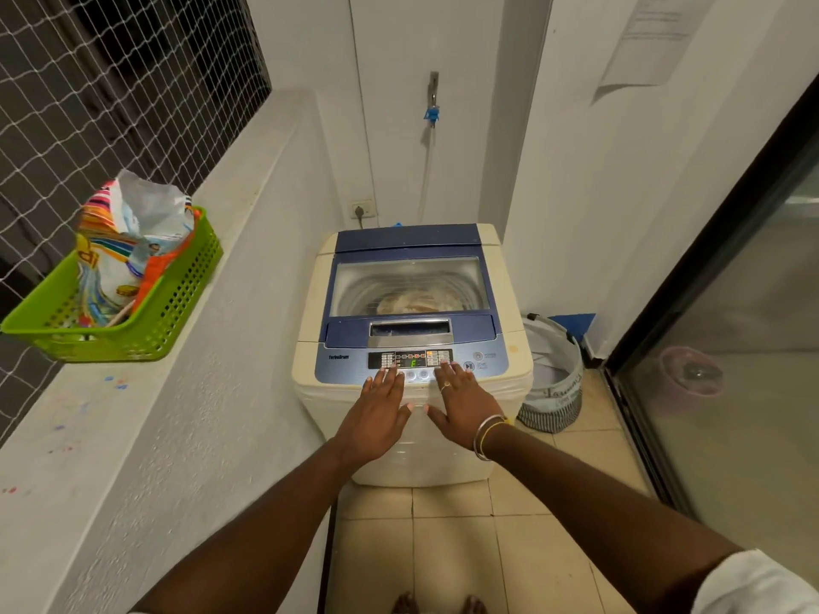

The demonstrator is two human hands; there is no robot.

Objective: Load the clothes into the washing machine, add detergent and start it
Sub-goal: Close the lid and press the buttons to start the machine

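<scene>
Our washing machine (pixel 410 341) sits against the far wall with its lid down, and the clothes (pixel 416 301) show through the window. Our left hand (pixel 376 414) and right hand (pixel 463 407) are both spread flat with straight fingers, holding nothing, fingertips on the control panel (pixel 410 360) with its green display lit. The detergent bag (pixel 128 245) stands in the green basket (pixel 177 303) on the ledge (pixel 88 414) to the left, well apart from the machine.

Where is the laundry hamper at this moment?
In the head view, the laundry hamper stands on the tiled floor right of the washing machine, between it and the glass door.
</scene>
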